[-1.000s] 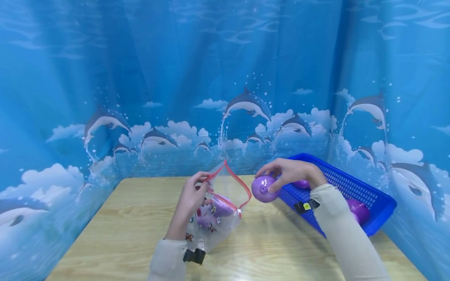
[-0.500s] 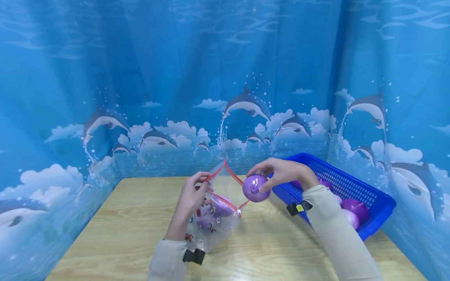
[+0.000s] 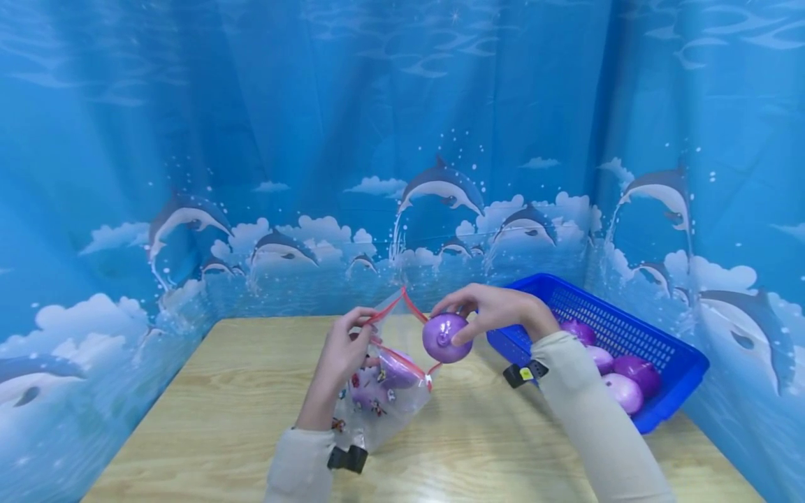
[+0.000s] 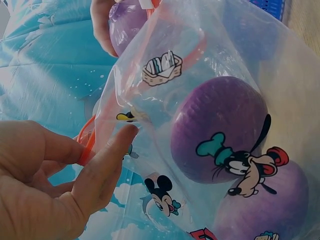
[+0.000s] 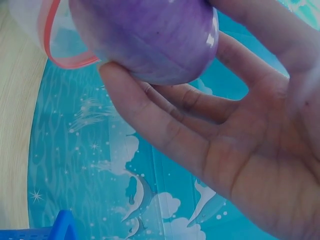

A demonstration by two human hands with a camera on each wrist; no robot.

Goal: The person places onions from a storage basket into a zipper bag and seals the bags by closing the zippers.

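Backdrop (image 3: pixel 314 140): blue cloth printed with dolphins and clouds, hanging behind and to both sides of the hands.
Table (image 3: pixel 220 419): pale wood, under both hands and forearms.
Basket (image 3: pixel 666 356): blue perforated plastic, just beyond the right wrist on its outer side, with a corner near the right hand. Purple onions (image 3: pixel 622 391) lie inside it, four of them in sight.
Bag (image 3: pixel 393 398): clear zip bag with a red seal strip and cartoon prints, standing on the table between the two hands, mouth up and spread wide. The left wrist view shows two purple onions (image 4: pixel 220 130) already inside, one above the other, pressed against the film.
Left hand (image 3: pixel 339 356): thumb and forefinger pinch the near lip of the bag at the red strip, lifting that edge; the other fingers lie straight along the bag's side, touching the film.
Right hand (image 3: pixel 497 307): curled around one onion, fingers arched over its top and thumb underneath, palm turned toward the bag.
Held onion (image 3: pixel 445 337): purple and glossy, stem end facing the head camera. It sits right at the far edge of the bag's mouth, against the red strip on the right hand's side. Whether it has passed below the rim cannot be told.
Sleeves (image 3: pixel 604 419): pale, covering both forearms, each with a small dark strap at the wrist.
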